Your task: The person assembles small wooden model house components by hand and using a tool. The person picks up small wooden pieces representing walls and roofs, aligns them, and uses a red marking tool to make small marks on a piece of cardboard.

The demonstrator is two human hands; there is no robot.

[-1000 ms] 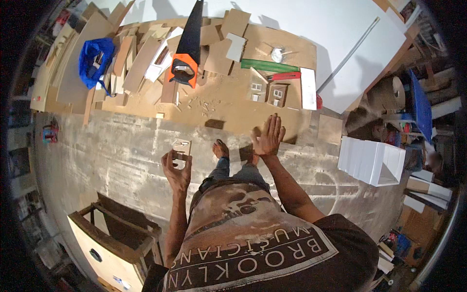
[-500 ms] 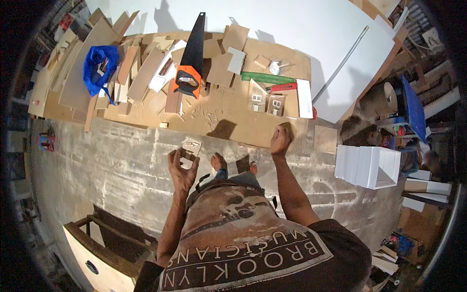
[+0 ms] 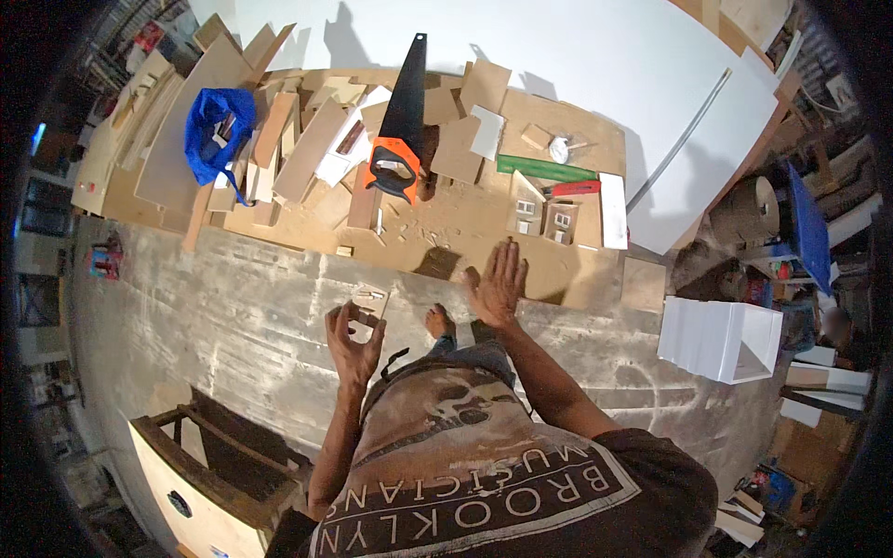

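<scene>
Over the floor in front of the table, my left hand [image 3: 353, 344] pinches a small pale wooden panel [image 3: 371, 298] with thin strips on its face, between thumb and fingers. My right hand [image 3: 499, 288] is spread palm-down at the table's front edge and holds nothing; whether it touches the board is unclear. Just beyond it stand two small house-front panels, one pale with a gabled top [image 3: 526, 203] and one brown [image 3: 561, 223], both with white window frames. Behind these lie a green strip [image 3: 544, 167] and a red tool [image 3: 577, 188].
An orange-handled handsaw [image 3: 402, 112] lies on wood offcuts [image 3: 312, 149], left of the middle. Farther left is a blue bag [image 3: 206, 139]. A small white pot [image 3: 559, 149] stands at the back. On the floor are a white box [image 3: 712, 339] and a wooden cabinet [image 3: 209, 493].
My right hand has gone from a closed fist at the right to spread fingers farther left along the table edge. My left hand keeps hold of the wooden panel. The view has shifted slightly.
</scene>
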